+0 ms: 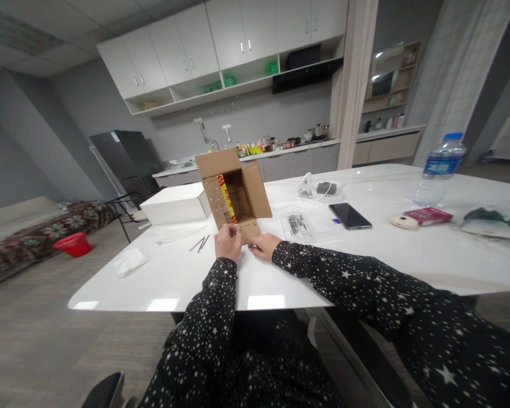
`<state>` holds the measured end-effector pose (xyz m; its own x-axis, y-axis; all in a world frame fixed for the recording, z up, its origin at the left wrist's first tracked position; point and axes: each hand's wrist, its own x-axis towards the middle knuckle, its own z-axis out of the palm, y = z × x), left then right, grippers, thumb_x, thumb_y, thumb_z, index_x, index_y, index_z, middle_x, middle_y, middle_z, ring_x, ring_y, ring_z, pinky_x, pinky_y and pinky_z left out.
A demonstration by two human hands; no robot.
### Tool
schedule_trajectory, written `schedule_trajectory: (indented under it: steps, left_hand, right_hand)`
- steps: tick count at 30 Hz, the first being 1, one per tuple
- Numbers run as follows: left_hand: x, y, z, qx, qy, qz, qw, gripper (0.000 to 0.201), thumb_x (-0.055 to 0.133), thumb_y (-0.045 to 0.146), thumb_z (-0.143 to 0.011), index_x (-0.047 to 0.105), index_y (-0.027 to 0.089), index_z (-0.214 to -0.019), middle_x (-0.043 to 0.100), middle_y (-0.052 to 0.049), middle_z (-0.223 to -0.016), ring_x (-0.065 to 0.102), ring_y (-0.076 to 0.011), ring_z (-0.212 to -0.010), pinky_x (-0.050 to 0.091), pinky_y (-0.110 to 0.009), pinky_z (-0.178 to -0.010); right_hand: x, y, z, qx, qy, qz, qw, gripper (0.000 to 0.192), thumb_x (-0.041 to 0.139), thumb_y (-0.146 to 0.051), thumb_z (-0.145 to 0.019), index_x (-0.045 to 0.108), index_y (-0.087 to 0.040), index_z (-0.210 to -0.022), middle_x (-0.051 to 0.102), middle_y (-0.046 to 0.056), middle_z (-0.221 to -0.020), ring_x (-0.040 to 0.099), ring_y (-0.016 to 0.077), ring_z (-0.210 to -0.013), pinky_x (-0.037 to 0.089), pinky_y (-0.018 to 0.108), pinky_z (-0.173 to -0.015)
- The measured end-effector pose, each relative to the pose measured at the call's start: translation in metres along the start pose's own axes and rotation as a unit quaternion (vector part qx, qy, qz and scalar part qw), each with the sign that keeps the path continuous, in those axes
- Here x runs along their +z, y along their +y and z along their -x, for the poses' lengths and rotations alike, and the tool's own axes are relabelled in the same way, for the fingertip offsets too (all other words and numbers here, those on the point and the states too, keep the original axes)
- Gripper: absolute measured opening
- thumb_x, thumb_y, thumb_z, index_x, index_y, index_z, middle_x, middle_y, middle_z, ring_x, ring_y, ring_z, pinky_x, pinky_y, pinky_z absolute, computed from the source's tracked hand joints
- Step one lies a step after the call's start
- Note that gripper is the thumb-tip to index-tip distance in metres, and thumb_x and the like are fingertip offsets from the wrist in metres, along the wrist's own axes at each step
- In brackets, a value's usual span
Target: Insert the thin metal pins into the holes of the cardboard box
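An opened cardboard box (255, 190) rests on the white table, its flaps spread and its opening facing me. Small shiny bits dot its left flap, and a red and yellow strip (226, 199) runs along that flap's inner edge. More small bits line the front flap (250, 231). My left hand (228, 243) is closed in a pinch at the left end of the front flap; whatever is between the fingertips is too small to make out. With curled fingers, my right hand (265, 246) grips the front flap's right corner. Several thin metal rods, perhaps screws (202, 243), lie to the left.
A white box (176, 205) stands behind left, with crumpled tissue (130, 262) nearer me. To the right are a clear bag of small dark parts (298, 225), a phone (350, 216), a white corded device (323, 188), a maroon pack (429, 215) and a water bottle (438, 170).
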<state>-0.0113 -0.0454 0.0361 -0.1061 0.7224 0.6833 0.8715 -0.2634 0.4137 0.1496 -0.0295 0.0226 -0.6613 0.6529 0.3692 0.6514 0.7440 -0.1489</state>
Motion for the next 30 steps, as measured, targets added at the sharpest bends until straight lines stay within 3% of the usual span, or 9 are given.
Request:
schedule_trajectory:
  steps: [4,8,13,30]
  left_hand:
    - [0.007,-0.003,0.001,0.054,-0.032,0.032,0.998,0.004,0.049,0.024,-0.079,0.05,0.021,-0.083,0.062,-0.002,-0.081,0.059,-0.0162,-0.078,0.045,-0.031,-0.08]
    - [0.013,-0.006,0.002,0.061,-0.104,0.026,0.992,0.006,0.05,0.02,-0.078,0.053,0.021,-0.083,0.065,-0.001,-0.08,0.06,-0.0158,-0.076,0.046,-0.031,-0.078]
    - [0.014,-0.009,0.002,0.073,-0.147,0.004,0.986,0.011,0.05,0.017,-0.078,0.058,0.021,-0.085,0.066,-0.002,-0.083,0.06,-0.0164,-0.079,0.046,-0.032,-0.081]
    - [0.016,-0.012,0.002,0.078,-0.155,0.027,0.984,0.013,0.05,0.017,-0.077,0.06,0.021,-0.084,0.066,-0.002,-0.081,0.06,-0.016,-0.077,0.048,-0.03,-0.078]
  right_hand:
    - [-0.004,-0.002,0.001,0.007,-0.009,-0.009,1.0,0.024,0.048,-0.021,-0.085,0.063,-0.018,-0.102,0.07,0.006,-0.09,0.063,0.018,-0.081,0.041,0.026,-0.074]
    - [-0.004,-0.001,0.001,-0.006,0.0,-0.015,1.0,0.025,0.049,-0.018,-0.082,0.062,-0.019,-0.104,0.069,0.006,-0.093,0.063,0.0182,-0.082,0.041,0.027,-0.076]
    - [0.001,0.002,0.001,-0.002,-0.001,-0.005,1.0,0.024,0.049,-0.02,-0.083,0.061,-0.019,-0.103,0.069,0.006,-0.09,0.063,0.0191,-0.083,0.042,0.028,-0.077]
    - [0.002,0.003,0.0,0.002,-0.005,-0.01,1.0,0.026,0.049,-0.02,-0.082,0.062,-0.019,-0.106,0.069,0.006,-0.093,0.063,0.0189,-0.085,0.042,0.028,-0.078]
